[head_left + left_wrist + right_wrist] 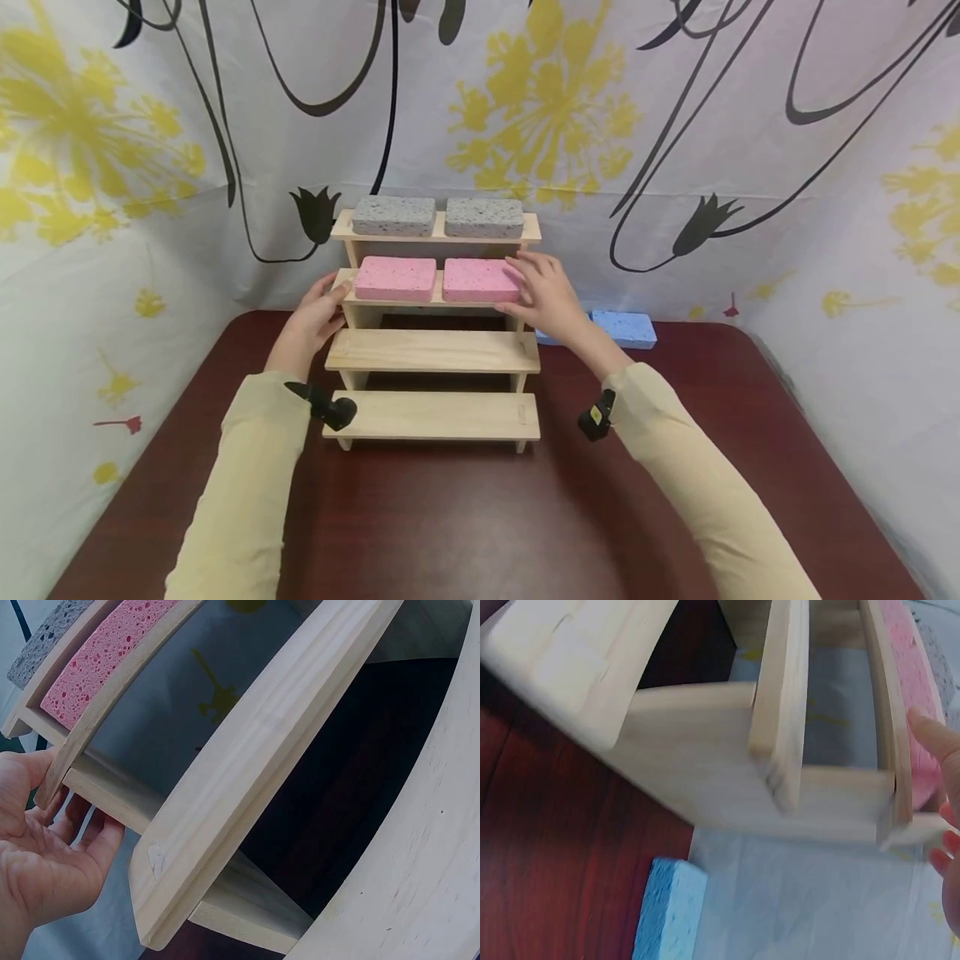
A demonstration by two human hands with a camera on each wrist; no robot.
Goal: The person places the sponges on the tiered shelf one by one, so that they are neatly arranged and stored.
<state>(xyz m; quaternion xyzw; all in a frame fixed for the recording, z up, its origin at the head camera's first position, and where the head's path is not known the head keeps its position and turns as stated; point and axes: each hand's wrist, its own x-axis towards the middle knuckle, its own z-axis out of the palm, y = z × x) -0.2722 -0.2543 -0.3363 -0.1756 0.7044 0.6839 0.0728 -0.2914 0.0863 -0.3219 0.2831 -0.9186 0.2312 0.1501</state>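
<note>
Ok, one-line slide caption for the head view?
Both hands at the wooden tiered shelf, right fingers on a pink sponge.

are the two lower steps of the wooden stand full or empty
Empty: the bottom step and the next step show bare wood, with no sponges.

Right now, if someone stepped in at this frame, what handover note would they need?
Left hand: open, resting against the left end of the wooden step shelf.
Right hand: open, fingers on the right pink sponge.
Done: two grey sponges fill the top step; the left pink sponge and the right one sit on the second.
Left: the two lower steps are bare; blue sponges lie on the table behind the shelf's right side, likely next.
</note>
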